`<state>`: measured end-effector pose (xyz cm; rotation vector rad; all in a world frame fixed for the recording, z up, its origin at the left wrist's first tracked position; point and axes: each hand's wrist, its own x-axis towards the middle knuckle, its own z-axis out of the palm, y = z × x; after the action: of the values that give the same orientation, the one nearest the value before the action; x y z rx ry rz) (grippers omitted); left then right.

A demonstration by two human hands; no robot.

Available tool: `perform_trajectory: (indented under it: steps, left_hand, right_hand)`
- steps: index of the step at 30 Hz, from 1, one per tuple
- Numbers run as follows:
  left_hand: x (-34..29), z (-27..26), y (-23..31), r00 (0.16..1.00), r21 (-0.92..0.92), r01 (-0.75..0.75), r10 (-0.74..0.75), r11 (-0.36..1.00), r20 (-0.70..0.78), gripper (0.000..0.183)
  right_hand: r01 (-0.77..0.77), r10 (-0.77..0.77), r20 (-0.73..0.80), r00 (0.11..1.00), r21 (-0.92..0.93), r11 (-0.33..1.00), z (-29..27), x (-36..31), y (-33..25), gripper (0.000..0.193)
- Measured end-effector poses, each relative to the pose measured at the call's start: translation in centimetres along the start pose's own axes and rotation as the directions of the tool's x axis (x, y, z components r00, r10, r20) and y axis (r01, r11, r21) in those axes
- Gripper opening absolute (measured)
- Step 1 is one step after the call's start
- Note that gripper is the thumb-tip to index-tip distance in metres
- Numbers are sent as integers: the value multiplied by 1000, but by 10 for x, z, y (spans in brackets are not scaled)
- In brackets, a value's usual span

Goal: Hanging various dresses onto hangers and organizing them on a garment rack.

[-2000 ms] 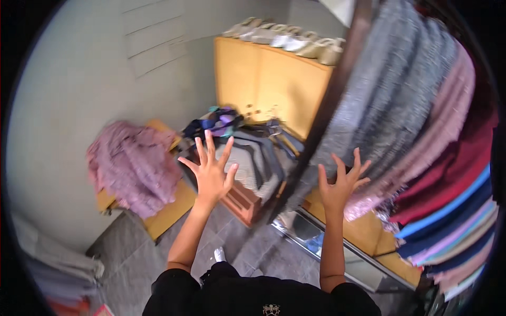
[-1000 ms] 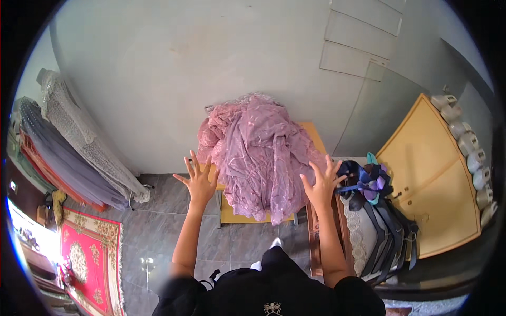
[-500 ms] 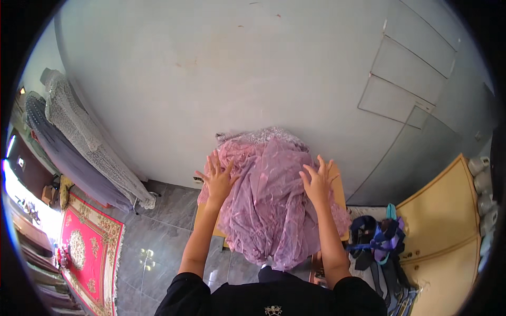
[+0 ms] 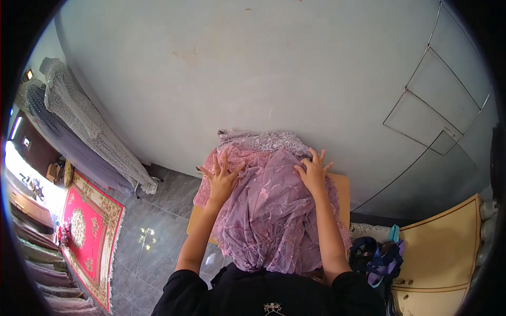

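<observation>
Since both palms lie flat with fingers spread, gripping nothing, left hand point(image 4: 220, 179) and right hand point(image 4: 313, 173) only press the pink lace fabric point(image 4: 269, 210), heaped on the wooden table point(image 4: 341, 192) by the wall. It looks light, limp and snag-prone; pinch the top edge.

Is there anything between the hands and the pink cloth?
No. Both the left hand and the right hand lie flat with fingers spread right on the pink cloth heaped on the yellow table. Nothing visible sits between them.

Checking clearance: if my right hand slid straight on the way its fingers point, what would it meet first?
Probably the pale grey wall: the right hand lies flat on the pink lace fabric pile, fingers toward it; depth unclear.
</observation>
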<state>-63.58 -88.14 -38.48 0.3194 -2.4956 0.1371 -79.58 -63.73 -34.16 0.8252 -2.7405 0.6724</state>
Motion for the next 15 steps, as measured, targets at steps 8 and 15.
perform_trajectory:
  steps: [8,15]
  left_hand:
    - [33,-30,10,997,-145,0,11,989,79,42]
    - [15,-40,42,993,-334,-55,86,941,80,61]
  right_hand:
    - [-6,1,-389,921,-12,1000,-60,-13,9,11]
    - [-83,1,-517,856,-136,987,-103,-51,25,9]
